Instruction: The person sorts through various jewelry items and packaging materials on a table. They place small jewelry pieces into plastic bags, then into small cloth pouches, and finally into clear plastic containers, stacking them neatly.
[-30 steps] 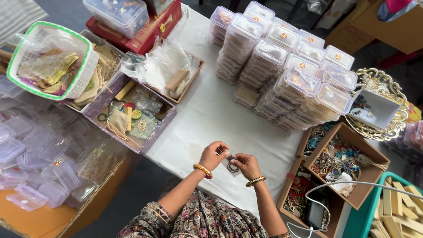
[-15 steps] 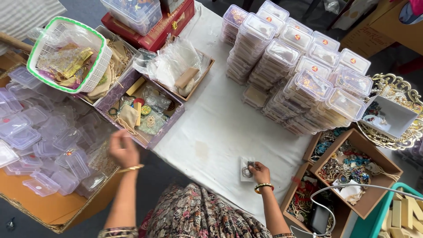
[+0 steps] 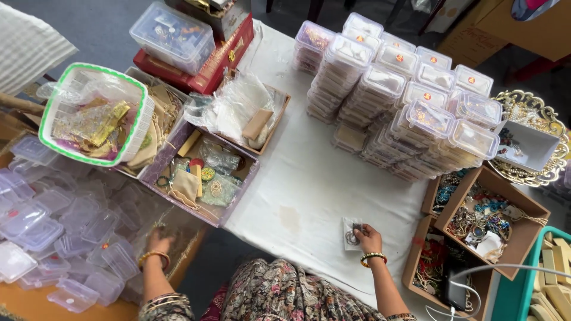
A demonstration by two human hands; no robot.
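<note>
Your right hand pins the small packet flat on the cloth, fingers closed, while your left hand reaches, loosely open, into the clear boxes, holding nothing visible.

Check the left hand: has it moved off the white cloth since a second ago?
Yes. The left hand left the small card on the white cloth and went left, to the clear plastic boxes.
</note>
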